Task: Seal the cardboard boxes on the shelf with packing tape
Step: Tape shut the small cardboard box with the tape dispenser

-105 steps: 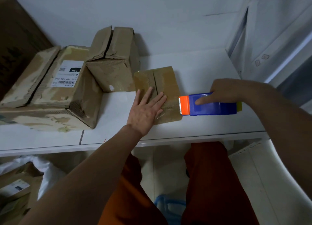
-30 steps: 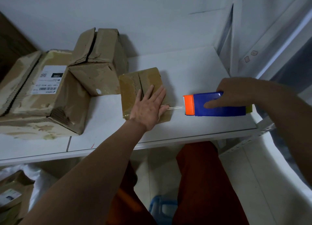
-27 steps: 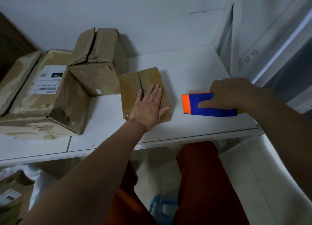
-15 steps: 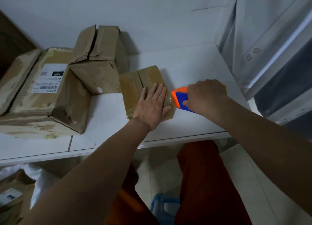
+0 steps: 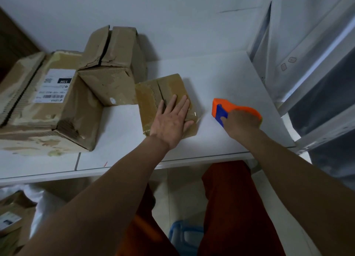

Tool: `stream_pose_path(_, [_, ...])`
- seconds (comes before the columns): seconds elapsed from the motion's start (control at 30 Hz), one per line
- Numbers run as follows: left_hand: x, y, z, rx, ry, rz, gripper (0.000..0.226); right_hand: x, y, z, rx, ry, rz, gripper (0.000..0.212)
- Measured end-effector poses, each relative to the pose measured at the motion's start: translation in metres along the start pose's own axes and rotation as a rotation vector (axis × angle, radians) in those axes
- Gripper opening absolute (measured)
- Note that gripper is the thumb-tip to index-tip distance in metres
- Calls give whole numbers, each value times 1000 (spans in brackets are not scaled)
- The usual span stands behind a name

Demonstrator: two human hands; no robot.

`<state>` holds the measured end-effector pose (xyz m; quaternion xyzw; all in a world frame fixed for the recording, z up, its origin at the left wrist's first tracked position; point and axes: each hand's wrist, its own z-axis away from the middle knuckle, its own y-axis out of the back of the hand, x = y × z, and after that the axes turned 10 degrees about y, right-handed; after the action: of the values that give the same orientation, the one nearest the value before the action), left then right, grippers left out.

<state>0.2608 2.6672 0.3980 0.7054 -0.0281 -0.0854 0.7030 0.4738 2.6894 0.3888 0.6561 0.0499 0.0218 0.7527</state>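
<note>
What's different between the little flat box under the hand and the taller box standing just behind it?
The small flat box lies low under the left hand, its top glossy with clear tape. The taller box stands higher, and its top flaps gape along a dark open seam with no tape visible there. The small box is smoother; the taller one looks crumpled and scuffed. Both are brown cardboard on the white shelf.

Head camera looks down, close above shelf (image 5: 221, 79).
</note>
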Motion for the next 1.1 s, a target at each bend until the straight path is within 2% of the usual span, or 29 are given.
stream_pose_path(0.1, [0, 1, 0, -1, 11, 13, 64, -2, -22, -1, -82, -63, -126, 45])
stream_pose_path(0.17, [0, 1, 0, 3, 19, 22, 64, -2, -26, -4, -60, -96, -194, 43])
stream_pose_path(0.2, [0, 1, 1, 6, 22, 24, 63, -2, -26, -5, 1, -108, -207, 42])
stream_pose_path(0.27, [1, 1, 2, 12, 33, 22, 63, -7, -19, 2, 244, -75, -273, 39])
stream_pose_path(0.33, [2, 1, 1, 14, 43, 11, 63, -29, -16, 22, 539, 8, -565, 40])
stream_pose_path(0.37, [2, 0, 1, 15, 45, 7, 63, -45, -18, 35, 617, 26, -774, 39])
stream_pose_path(0.47, [2, 1, 2, 17, 46, 12, 63, -93, -32, 63, 610, 39, -1324, 36])
stream_pose_path(0.53, [2, 2, 2, 13, 43, 25, 62, -111, -36, 67, 542, 6, -1451, 37])
stream_pose_path(0.83, [0, 0, 0, -16, 32, 36, 61, -104, -34, 29, 418, 1, -1415, 40])
stream_pose_path(1.1, [3, 5, 1, -42, 36, 1, 60, -106, -6, -3, 227, 64, -1083, 38])
